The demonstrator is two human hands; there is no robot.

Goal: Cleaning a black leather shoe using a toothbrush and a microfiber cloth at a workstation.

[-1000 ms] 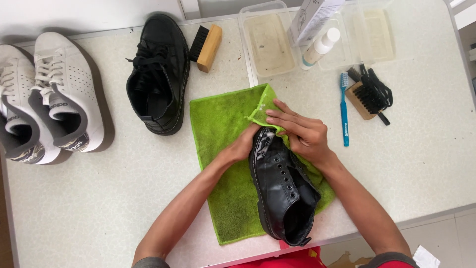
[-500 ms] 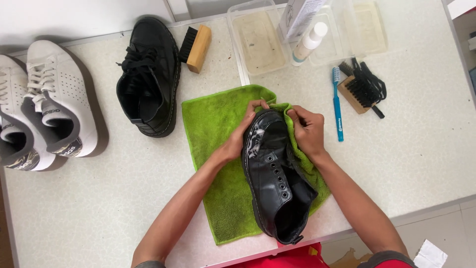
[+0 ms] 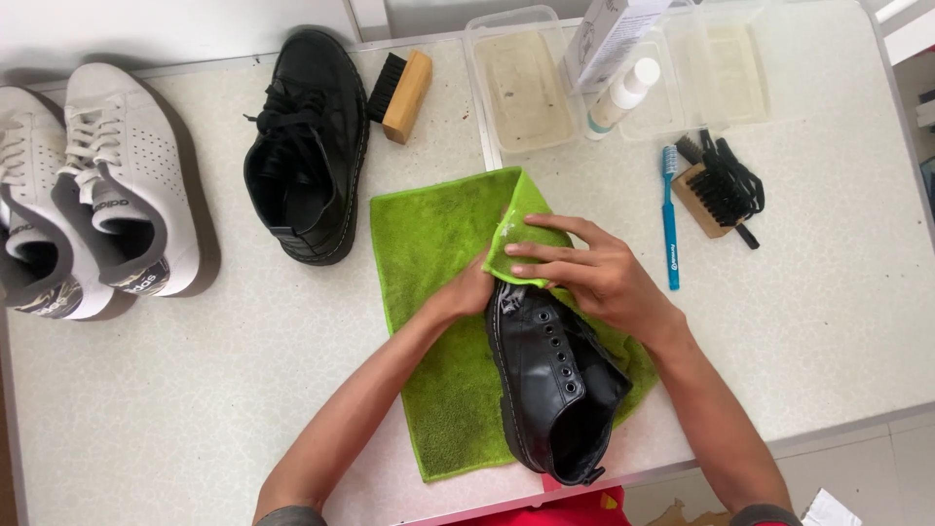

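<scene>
A black lace-less leather boot point(image 3: 553, 380) lies on a green cloth point(image 3: 438, 292) near the table's front edge. My left hand point(image 3: 469, 290) grips the boot's toe from the left. My right hand point(image 3: 594, 273) presses a folded corner of the green cloth over the toe, fingers stretched flat to the left. The toe itself is hidden under cloth and hands.
A second black boot point(image 3: 307, 146) and two white sneakers point(image 3: 107, 175) stand to the left. At the back are a wooden brush point(image 3: 404, 85), clear plastic trays point(image 3: 521, 83), a white bottle point(image 3: 623, 94) and a carton. A blue toothbrush point(image 3: 670, 219) and small brush with black laces point(image 3: 721, 185) lie to the right.
The right hand has pulled the cloth corner back over the boot's toe, which was bare half a second ago. The left hand stays at the toe's left side.
</scene>
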